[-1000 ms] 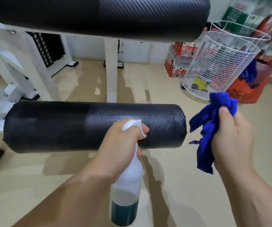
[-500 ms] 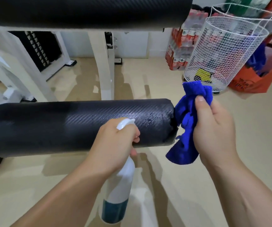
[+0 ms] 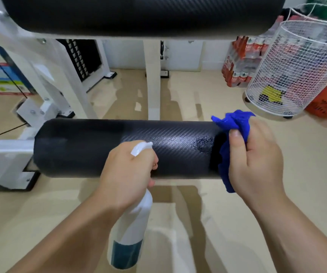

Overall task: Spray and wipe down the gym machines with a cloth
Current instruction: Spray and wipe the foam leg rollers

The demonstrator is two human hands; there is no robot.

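While a broad black padded bolster (image 3: 139,14) spans the top of the view, a black cylindrical roller pad (image 3: 91,148) with a carbon-weave skin lies below it, its long axis running left to right on the white metal frame (image 3: 152,75). A white wire-mesh basket (image 3: 296,66) stands to the right. Both forearms reach forward. The left hand (image 3: 127,172) is clenched round the neck of a white plastic spray bottle (image 3: 131,229), body hanging down, nozzle aimed at the roller. The right hand (image 3: 257,160) grasps a crumpled blue cloth (image 3: 235,121) against the roller's right end, beside a small wet patch (image 3: 205,144).
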